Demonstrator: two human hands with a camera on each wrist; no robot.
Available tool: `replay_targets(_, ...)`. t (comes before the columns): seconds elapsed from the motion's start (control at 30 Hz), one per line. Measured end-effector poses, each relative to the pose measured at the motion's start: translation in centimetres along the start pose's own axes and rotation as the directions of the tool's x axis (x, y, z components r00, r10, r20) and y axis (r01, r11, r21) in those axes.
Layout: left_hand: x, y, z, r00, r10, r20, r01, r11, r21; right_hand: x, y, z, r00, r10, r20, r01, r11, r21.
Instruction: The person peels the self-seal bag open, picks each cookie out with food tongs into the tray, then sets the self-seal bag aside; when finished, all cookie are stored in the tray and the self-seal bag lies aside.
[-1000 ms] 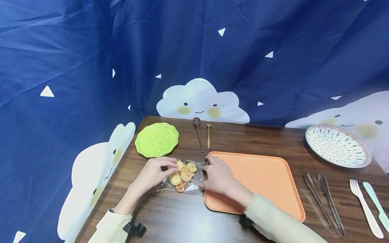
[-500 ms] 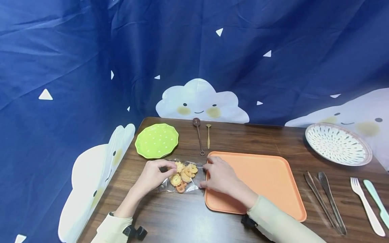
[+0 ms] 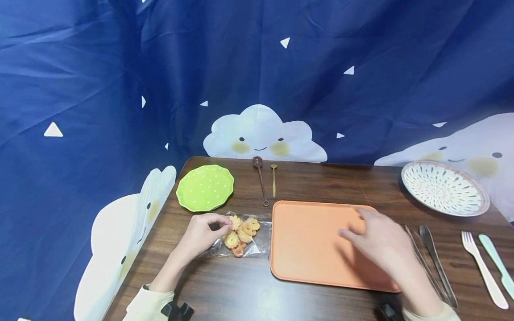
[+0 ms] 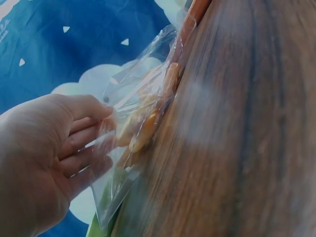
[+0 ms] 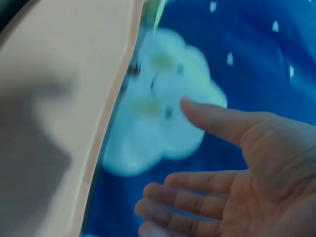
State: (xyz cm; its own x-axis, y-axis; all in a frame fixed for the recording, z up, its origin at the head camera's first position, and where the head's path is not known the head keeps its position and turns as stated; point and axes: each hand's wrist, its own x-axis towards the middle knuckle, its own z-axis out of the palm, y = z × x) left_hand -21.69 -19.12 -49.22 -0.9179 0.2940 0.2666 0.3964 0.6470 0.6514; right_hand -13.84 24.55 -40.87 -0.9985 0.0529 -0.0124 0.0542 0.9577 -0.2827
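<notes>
A clear plastic bag [image 3: 263,232] with several yellow and brown cookies [image 3: 242,232] in it lies on the table, left of the orange tray [image 3: 311,245]. At the bag's left end my left hand [image 3: 205,234] pinches the plastic between thumb and fingers; the left wrist view shows the fingertips at the film of the bag [image 4: 143,113]. Over the right part of the tray hovers my right hand [image 3: 379,236], blurred, its thumb spread from the fingers. Nothing is in that hand, as the right wrist view shows its bare palm [image 5: 256,197].
Behind the bag stands a green dotted plate [image 3: 205,188]. A brown long-handled spoon [image 3: 260,178] and a small gold spoon [image 3: 274,180] lie beyond the tray. On the right are a patterned plate [image 3: 445,188], metal tongs [image 3: 435,263], a fork [image 3: 483,269] and a green knife [image 3: 495,263].
My right hand has left the bag's right end and moved right, over the tray. The left hand keeps its place at the bag. The head view has shifted slightly.
</notes>
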Motion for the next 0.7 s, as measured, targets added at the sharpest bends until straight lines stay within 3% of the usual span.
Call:
replay_targets(0.13,0.1,-0.1,0.0,1.000,0.018,-0.009,-0.018,1.000,-0.003,-1.0,5.9,-1.1,0.993,0.120,0.021,-0.118,0.989,-0.092)
replay_targets(0.23,0.2,-0.2,0.0,1.000,0.014,-0.004,-0.014,1.000,-0.005,-1.6,9.5,-1.4,0.969,0.230,0.090,-0.218,0.968,-0.123)
replay_targets(0.27,0.1,-0.3,0.0,1.000,0.009,0.000,-0.009,1.000,-0.004,-1.8,10.4,-1.4,0.955,0.272,0.119,-0.255,0.957,-0.139)
replay_targets(0.37,0.1,-0.3,0.0,1.000,0.004,0.005,-0.004,1.000,-0.004,-2.2,12.2,-1.0,0.880,0.396,0.261,-0.355,0.915,-0.193)
replay_targets(0.5,0.0,-0.2,0.0,1.000,0.009,0.002,-0.009,1.000,-0.004,-2.4,13.4,-0.2,0.813,0.468,0.347,-0.419,0.883,-0.210)
replay_targets(0.63,0.0,0.0,-0.1,1.000,0.013,-0.003,-0.013,1.000,-0.009,-2.2,13.8,0.3,0.805,0.468,0.365,-0.419,0.883,-0.211)
replay_targets(0.7,0.0,0.0,-0.1,1.000,0.014,0.000,-0.014,1.000,-0.009,-2.1,14.0,0.2,0.817,0.442,0.371,-0.393,0.897,-0.204)
